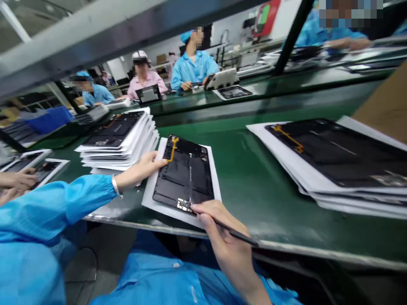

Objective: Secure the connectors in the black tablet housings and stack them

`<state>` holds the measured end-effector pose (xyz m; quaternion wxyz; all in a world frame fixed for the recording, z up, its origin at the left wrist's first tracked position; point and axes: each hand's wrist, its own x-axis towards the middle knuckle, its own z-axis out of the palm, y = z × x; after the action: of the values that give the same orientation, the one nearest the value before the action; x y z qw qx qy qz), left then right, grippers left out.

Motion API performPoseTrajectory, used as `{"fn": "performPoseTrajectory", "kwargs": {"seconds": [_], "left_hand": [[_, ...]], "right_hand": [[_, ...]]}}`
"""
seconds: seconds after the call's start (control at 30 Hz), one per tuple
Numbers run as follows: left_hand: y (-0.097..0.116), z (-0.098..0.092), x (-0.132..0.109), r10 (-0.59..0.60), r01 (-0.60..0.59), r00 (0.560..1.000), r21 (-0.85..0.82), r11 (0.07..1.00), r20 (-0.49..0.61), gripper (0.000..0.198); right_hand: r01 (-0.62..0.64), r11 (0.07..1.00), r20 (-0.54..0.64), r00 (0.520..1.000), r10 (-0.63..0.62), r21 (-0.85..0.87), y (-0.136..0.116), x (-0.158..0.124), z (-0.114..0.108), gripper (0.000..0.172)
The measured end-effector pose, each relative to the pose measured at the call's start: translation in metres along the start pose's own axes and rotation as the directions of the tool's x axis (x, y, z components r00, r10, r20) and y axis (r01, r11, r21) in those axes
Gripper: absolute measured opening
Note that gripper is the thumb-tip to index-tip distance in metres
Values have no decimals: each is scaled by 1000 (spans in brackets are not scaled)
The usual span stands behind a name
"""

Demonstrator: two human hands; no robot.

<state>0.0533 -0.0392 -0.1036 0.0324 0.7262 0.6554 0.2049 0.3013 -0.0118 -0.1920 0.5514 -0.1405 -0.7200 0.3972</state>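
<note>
An opened tablet [186, 169], dark with an orange flex cable, lies on a white sheet [152, 199] in front of me. At its left edge my left hand [144, 168] grips the side, thumb on the rim; the fingers beneath are partly hidden. My right hand [222, 228] is closed around a slim black pen-like tool [237, 234]. The fingertips and tool tip are at the tablet's near edge, beside a small silvery circuit part [183, 204]. Whether the tip touches that part, I cannot tell.
Left of the tablet rises a stack of similar tablets [117, 129] between white sheets. Another pile [337, 152] lies at right, near a brown cardboard surface [384, 106]. A co-worker's hands [19, 182] are at far left. Several people sit beyond the green bench [235, 148].
</note>
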Motion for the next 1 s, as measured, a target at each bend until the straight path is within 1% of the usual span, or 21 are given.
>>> {"fn": "performPoseTrajectory", "kwargs": {"seconds": [0.03, 0.1, 0.2, 0.27, 0.3, 0.37, 0.4, 0.43, 0.47, 0.5, 0.57, 0.67, 0.73, 0.8, 0.87, 0.93, 1.0], "left_hand": [[2, -11, 9, 4, -1, 999, 69, 998, -40, 45], [8, -39, 24, 25, -5, 994, 184, 983, -107, 35], [20, -90, 40, 129, -52, 975, 381, 923, -179, 19], [22, -126, 44, 182, -46, 952, 471, 881, -247, 19], [18, -144, 44, 177, -20, 940, 472, 882, -291, 20], [2, -176, 42, 93, 68, 923, 397, 915, -373, 24], [-9, -188, 40, -11, 144, 912, 294, 945, -411, 26], [-22, -197, 37, -135, 236, 886, 182, 955, -444, 27], [-36, -203, 34, -261, 333, 849, 82, 939, -460, 28], [-50, -207, 30, -339, 397, 823, 34, 917, -456, 30], [-75, -205, 23, -433, 484, 788, 5, 875, -438, 34], [-106, -194, 14, -501, 560, 770, 41, 828, -396, 39], [-120, -187, 10, -510, 584, 766, 92, 807, -390, 38], [-126, -180, 8, -472, 575, 778, 166, 801, -416, 35], [-123, -172, 6, -378, 527, 806, 260, 809, -456, 40], [-110, -158, 6, -247, 435, 852, 363, 824, -461, 50], [-89, -133, 6, -105, 301, 907, 455, 838, -407, 52]], "right_hand": [[27, 1000, 4, 1000, -27, 1, 2, 2, 0, 18], [53, 999, 17, 998, -53, 3, 6, 5, -2, 18], [40, 999, 52, 998, -40, 3, 11, 6, -4, 16], [45, 999, 91, 995, -44, -12, 14, 3, -6, 15], [54, 998, 109, 993, -52, -17, 16, 2, -7, 15], [75, 997, 129, 989, -73, -17, 17, -1, -7, 16], [83, 996, 126, 989, -81, -13, 18, -1, -7, 17], [91, 996, 120, 989, -89, -8, 18, -2, -7, 18], [96, 995, 115, 989, -95, -4, 18, -2, -6, 18], [102, 995, 112, 989, -101, -1, 19, -2, -6, 18], [109, 994, 114, 988, -108, 2, 20, -2, -5, 17], [100, 995, 142, 985, -100, 5, 21, -3, -4, 16], [69, 998, 163, 984, -67, -6, 22, -5, -4, 16], [38, 999, 173, 984, -35, -17, 22, -5, -4, 16], [14, 1000, 184, 983, -10, -23, 21, -5, -5, 16], [7, 1000, 202, 979, -2, -26, 21, -5, -6, 16], [-3, 999, 220, 975, 11, -35, 21, -4, -6, 17]]}}
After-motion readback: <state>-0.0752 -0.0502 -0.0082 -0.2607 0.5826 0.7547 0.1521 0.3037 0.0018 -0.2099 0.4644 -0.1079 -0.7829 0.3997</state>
